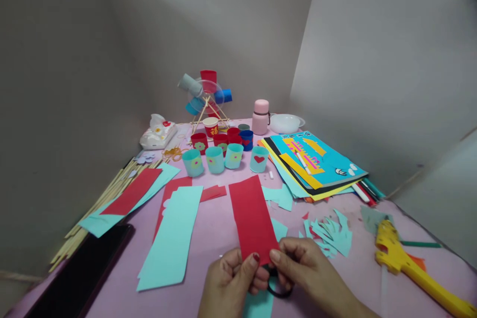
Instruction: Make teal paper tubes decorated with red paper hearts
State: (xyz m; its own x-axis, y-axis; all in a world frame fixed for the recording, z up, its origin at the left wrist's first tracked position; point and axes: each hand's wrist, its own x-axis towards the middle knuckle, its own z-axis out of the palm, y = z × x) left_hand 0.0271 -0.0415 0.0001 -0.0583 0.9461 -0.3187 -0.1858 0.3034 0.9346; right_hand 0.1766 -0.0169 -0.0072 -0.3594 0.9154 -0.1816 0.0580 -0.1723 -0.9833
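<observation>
A strip of red paper point(254, 216) is held up over the table by its near edge. My left hand point(234, 278) pinches its lower left corner between thumb and fingers. At the lower right corner, my right hand point(303, 266) has thumb and fingers closed on the same paper. Below it a black loop point(280, 294), which looks like a scissors handle, shows at my right fingers; the blades are hidden. Light blue paper point(259, 305) lies under my hands. To the left are stacked light blue strips point(173, 238) and another red strip point(134, 191).
Several decorated paper cups point(215, 160) stand mid-table, before a stick-and-cup wheel point(206, 97). A yellow glue gun point(404, 263) and paper scraps point(333, 233) lie at right, near a pile of coloured sheets point(328, 159). At left are a phone point(80, 273) and wooden sticks point(100, 203).
</observation>
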